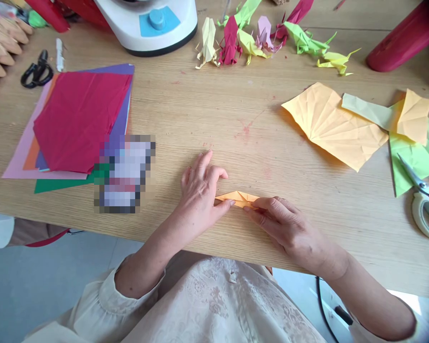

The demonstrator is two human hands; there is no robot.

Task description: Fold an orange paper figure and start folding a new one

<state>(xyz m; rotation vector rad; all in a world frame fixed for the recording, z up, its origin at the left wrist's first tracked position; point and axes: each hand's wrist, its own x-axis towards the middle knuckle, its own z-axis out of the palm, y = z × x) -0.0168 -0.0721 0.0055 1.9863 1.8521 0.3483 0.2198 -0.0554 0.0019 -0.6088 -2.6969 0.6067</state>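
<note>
Folded orange paper [240, 198], narrow and pointed at its left end, is on the table [218, 124] near the front edge, between both hands. Right hand [289, 226] pinches its right end between thumb and fingers; the grip looks light, probably to spare the creases. Left hand [200, 190] isn't closed on anything: thumb on the left part of the paper, fingers spread above the wood, likely bracing the piece. Paper sits low and central, presumably for short reach and a clear view.

Left of the hands: pixelated phone-like device [127, 176], overlapping the corner of the coloured paper stack [82, 119], dark red sheet on top. Right: creased orange sheet [329, 128] and scraps, with white-handled scissors [423, 200] over green paper [400, 166], blades pointing away from the person. Both within reach, I'd guess on purpose.

Far side: row of folded paper figures [230, 40], white machine [178, 31], red cylinder [396, 43].

Room: bare wood ahead of the hands up to the figures. Tightest side is the front, table edge just below the wrists
</note>
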